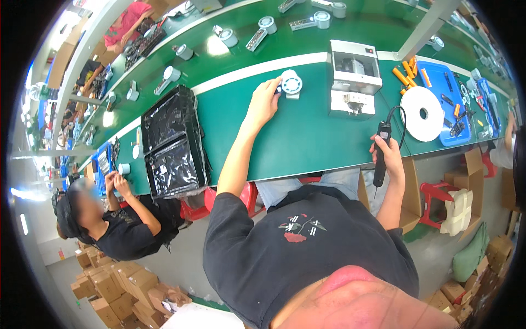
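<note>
My left hand (265, 102) reaches across the green table, fingers curled at the left edge of a round, light-coloured device (292, 82) with holes around its face. A small dark bit shows by the fingertips, too small to name. In my right hand (390, 155) is a black electric screwdriver (382, 159), held near the table's front edge with its thin bit pointing down and a cable looping from its top. Beyond it on the table stands a white and grey boxy machine (354, 77) with a dark window.
A black plastic-lined tray (173, 145) lies to the left. At the right are a white reel (421, 114), orange cylinders (404, 75) and a blue tray (450, 104) of parts. Similar devices (267, 24) sit along the green conveyor behind. A co-worker (118, 219) sits at the left.
</note>
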`<state>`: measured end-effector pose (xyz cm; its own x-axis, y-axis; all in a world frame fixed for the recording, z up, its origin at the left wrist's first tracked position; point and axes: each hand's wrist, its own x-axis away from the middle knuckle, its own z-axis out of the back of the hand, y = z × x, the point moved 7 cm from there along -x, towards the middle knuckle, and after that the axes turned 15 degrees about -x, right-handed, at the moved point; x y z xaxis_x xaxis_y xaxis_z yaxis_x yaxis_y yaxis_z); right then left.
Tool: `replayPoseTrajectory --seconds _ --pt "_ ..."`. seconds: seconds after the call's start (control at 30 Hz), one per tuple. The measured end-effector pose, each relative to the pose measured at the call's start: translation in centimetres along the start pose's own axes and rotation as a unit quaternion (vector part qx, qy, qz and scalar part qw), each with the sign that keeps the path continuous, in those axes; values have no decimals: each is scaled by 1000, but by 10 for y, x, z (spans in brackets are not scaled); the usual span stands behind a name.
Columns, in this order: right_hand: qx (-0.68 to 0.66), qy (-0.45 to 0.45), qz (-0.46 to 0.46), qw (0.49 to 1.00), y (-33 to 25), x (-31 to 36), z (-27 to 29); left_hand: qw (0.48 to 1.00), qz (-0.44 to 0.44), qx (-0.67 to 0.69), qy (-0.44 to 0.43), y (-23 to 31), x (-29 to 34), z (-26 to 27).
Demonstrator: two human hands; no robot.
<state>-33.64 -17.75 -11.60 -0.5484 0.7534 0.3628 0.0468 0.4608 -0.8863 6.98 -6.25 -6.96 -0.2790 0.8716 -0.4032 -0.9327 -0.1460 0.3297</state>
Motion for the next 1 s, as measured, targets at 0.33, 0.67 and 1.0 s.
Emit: replayPoseTrajectory --seconds 0.33,0.67,1.0 --pt "-11 -9 1 1000 -5 -2 -2 999 26 7 -24 4 -2 3" --pt "-7 -7 -4 1000 1 0 -1 999 -12 34 -32 -13 -22 18" --pt "-6 -6 -3 1000 -2 1 -5 983 90 -158 15 -127 -201 -39"
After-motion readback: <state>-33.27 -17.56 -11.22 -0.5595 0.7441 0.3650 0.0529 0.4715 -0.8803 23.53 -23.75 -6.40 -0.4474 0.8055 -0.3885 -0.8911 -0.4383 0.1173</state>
